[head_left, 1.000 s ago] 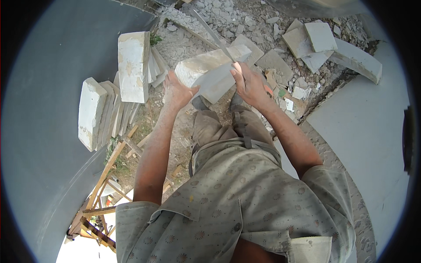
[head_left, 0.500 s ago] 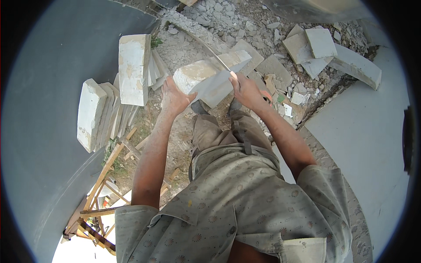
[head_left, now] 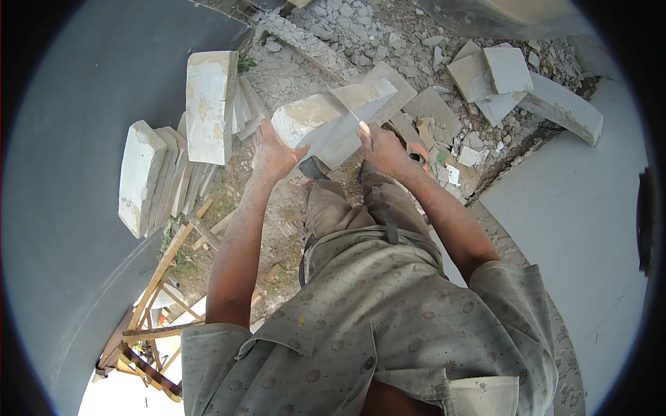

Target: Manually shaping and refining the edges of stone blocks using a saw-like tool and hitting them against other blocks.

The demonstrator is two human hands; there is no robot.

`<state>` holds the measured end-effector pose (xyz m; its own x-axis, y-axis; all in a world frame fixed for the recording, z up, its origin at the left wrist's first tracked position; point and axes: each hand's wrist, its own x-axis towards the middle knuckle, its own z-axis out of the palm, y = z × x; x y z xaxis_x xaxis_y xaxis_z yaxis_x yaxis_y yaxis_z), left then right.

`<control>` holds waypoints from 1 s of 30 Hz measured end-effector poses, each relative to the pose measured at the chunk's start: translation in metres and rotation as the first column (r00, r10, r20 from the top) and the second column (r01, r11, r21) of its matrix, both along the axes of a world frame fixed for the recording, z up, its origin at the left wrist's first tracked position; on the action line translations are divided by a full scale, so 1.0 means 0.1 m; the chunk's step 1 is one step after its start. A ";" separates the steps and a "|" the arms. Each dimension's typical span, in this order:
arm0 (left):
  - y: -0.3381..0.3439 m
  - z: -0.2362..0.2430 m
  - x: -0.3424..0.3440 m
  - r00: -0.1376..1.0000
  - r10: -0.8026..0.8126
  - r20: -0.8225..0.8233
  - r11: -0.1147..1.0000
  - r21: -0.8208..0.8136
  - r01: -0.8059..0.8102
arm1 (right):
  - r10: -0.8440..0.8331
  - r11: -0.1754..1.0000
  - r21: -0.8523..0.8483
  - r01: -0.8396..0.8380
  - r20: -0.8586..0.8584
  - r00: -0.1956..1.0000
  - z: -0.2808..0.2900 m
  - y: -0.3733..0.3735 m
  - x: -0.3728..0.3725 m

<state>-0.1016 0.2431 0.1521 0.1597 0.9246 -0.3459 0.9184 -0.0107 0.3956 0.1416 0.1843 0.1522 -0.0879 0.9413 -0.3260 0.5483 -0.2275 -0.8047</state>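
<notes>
A long pale block (head_left: 303, 119), whitish with tan patches, lies tilted in front of my feet. My left hand (head_left: 275, 154) grips its left end, thumb on the near face and fingers round the end. My right hand (head_left: 385, 149) is closed round the light-coloured handle of what looks like a hand saw (head_left: 349, 107). Its thin blade is seen nearly edge-on and slants away across the block's top, right of the middle. The blade's far end is blurred, and whether it has cut into the block cannot be made out.
Similar blocks (head_left: 211, 104) stand stacked at the left beside a dark grey wall (head_left: 83, 139). Broken slabs (head_left: 508, 69) lie at the far right, with rubble (head_left: 347, 28) beyond. A wooden frame (head_left: 161, 270) is at the lower left. An orange ring-shaped thing (head_left: 417, 154) lies near my right wrist.
My right hand has drawn back slightly toward me and to the left, bringing the saw with it. The left hand keeps its grip on the block. The whole view has shifted slightly.
</notes>
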 end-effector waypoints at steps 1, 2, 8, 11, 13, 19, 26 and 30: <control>-0.01 0.00 0.00 1.000 -0.013 -0.018 1.000 0.002 0.013 | -0.033 0.999 -0.008 0.033 -0.027 0.999 0.03 -0.02 0.01; -0.01 0.00 -0.01 0.999 0.007 -0.037 1.000 -0.030 -0.008 | -0.109 0.993 0.048 0.112 -0.056 0.992 0.04 -0.01 0.01; -0.04 -0.01 -0.03 1.000 0.003 0.022 1.000 -0.002 -0.003 | 0.066 0.974 -0.224 -0.045 0.086 0.994 0.12 -0.05 -0.04; -0.02 -0.01 -0.03 1.000 0.017 -0.023 1.000 -0.004 -0.017 | -0.070 0.998 -0.019 0.068 -0.136 0.988 0.19 -0.08 -0.05; 0.00 -0.01 -0.03 0.998 0.056 0.025 0.997 -0.061 -0.054 | -0.096 0.994 -0.072 0.081 -0.235 0.967 0.22 -0.07 -0.05; 0.00 -0.01 -0.07 0.999 -0.027 0.031 0.999 0.046 0.026 | -0.032 0.998 -0.061 0.025 -0.122 0.992 0.09 -0.11 -0.01; -0.02 -0.07 -0.17 0.995 0.025 0.101 0.998 -0.058 -0.019 | -0.167 0.963 -0.214 0.165 0.009 0.986 -0.64 -0.16 0.15; -0.03 -0.11 -0.24 0.990 0.017 0.140 0.999 -0.036 -0.012 | -0.157 0.979 -0.145 0.143 -0.087 0.984 -0.91 -0.23 0.27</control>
<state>-0.1252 0.2398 0.1416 0.1957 0.9150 -0.3528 0.8538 0.0181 0.5204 0.1688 0.1610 0.0615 0.0133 0.8927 -0.4505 0.4198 -0.4139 -0.8078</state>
